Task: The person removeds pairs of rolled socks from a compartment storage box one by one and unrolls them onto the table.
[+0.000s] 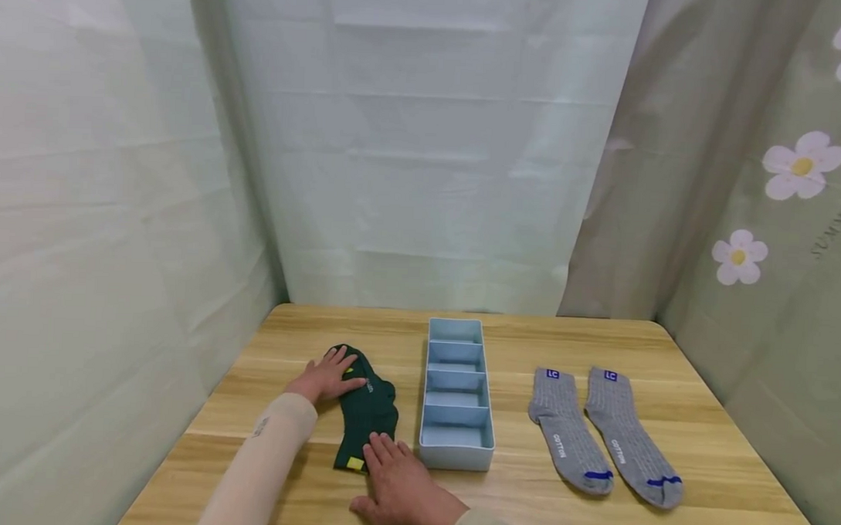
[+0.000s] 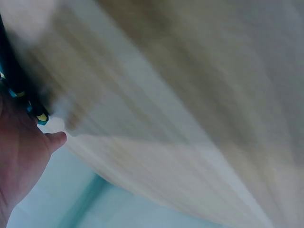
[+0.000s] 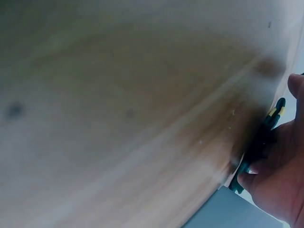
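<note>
Dark green socks [image 1: 368, 403] with yellow patches lie flat on the left part of the table, one overlapping the other. My left hand [image 1: 324, 376] rests on their far end with its fingers spread. At the near end, my right hand [image 1: 400, 482] touches the cuff with straight fingertips, its palm over the wood. The left wrist view shows the left hand [image 2: 23, 142] against the dark edge of the socks. From the right wrist, the right hand [image 3: 280, 166] appears beside the socks [image 3: 261, 142].
A light blue divided box [image 1: 455, 457] stands right of the green socks. Farther right, two grey socks [image 1: 570, 434] with blue toe stripes lie side by side on the wooden table [image 1: 510, 497]. Pale curtains [image 1: 423, 178] hang behind and at both sides.
</note>
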A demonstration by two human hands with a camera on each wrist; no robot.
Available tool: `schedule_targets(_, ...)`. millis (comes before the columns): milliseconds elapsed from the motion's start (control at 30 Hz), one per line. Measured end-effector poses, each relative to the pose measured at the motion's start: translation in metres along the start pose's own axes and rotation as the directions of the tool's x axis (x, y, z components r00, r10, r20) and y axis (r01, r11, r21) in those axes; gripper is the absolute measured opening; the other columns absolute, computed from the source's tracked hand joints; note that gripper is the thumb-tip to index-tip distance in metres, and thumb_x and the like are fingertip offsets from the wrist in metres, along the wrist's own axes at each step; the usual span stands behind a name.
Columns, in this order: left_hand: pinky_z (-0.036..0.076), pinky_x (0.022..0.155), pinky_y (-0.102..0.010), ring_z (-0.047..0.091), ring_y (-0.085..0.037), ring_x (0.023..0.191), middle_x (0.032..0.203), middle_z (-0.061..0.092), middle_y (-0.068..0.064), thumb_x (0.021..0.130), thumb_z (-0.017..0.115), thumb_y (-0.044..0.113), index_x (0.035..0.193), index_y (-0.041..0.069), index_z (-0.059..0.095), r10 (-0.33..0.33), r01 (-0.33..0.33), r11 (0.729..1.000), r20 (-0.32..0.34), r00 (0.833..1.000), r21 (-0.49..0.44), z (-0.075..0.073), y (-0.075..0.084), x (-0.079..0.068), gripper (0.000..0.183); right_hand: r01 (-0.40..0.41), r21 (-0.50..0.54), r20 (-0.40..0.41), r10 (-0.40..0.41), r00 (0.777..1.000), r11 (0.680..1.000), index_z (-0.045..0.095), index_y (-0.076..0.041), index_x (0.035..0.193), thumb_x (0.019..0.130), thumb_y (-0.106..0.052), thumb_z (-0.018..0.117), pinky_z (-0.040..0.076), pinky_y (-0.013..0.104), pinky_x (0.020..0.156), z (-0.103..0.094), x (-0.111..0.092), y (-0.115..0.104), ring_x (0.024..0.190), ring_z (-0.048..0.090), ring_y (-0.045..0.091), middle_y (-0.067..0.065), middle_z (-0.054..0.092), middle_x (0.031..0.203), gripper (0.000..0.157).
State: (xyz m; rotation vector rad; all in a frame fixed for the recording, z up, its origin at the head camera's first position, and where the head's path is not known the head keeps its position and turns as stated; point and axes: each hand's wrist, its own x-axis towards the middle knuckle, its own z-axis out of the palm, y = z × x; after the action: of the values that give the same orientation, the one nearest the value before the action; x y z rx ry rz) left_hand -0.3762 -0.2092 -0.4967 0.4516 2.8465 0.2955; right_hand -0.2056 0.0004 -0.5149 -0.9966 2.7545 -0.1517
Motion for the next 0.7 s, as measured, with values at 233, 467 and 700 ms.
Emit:
schedule_targets(233, 0.012, 0.109, -0.071, 0.013, -0.046, 0.146, 0.159, 0.019, -0.029, 0.100, 0.048, 0.055, 0.153, 0.002, 0.034, -0.014, 0.014, 1.000, -0.012, 1.000, 0.017, -0.002, -0.011, -0.016, 0.076, -0.041, 0.002, 0.008, 0.041, 0.999, 0.999, 0.039, -0.013, 0.153, 0.097, -0.069, 0.034, 0.026, 0.043, 0.116, -0.005, 0.004, -0.001, 0.147, 0.024, 0.019, 0.004, 0.029, 0.160, 0.079)
schedule_targets(467, 0.011, 0.111, -0.069, 0.014, -0.051, 0.144, 0.156, 0.023, -0.032, 0.100, 0.047, 0.056, 0.151, 0.001, 0.037, -0.031, 0.035, 0.996, -0.056, 0.998, 0.082, 0.001, -0.027, -0.033, 0.076, -0.122, -0.080, -0.050, 0.118, 0.992, 0.989, 0.047, -0.008, 0.147, 0.099, -0.065, 0.038, 0.031, 0.040, 0.114, -0.013, 0.006, -0.006, 0.143, 0.034, 0.024, 0.009, 0.039, 0.155, 0.075)
schedule_targets(700, 0.015, 0.109, -0.070, 0.016, -0.055, 0.142, 0.154, 0.024, -0.035, 0.101, 0.045, 0.053, 0.150, -0.004, 0.037, -0.035, 0.042, 0.996, -0.089, 0.995, 0.079, 0.007, -0.038, -0.051, 0.075, -0.181, -0.095, -0.048, 0.177, 0.983, 0.979, 0.047, -0.005, 0.147, 0.099, -0.064, 0.038, 0.031, 0.039, 0.114, -0.017, 0.011, -0.015, 0.143, 0.033, 0.028, 0.013, 0.038, 0.155, 0.076)
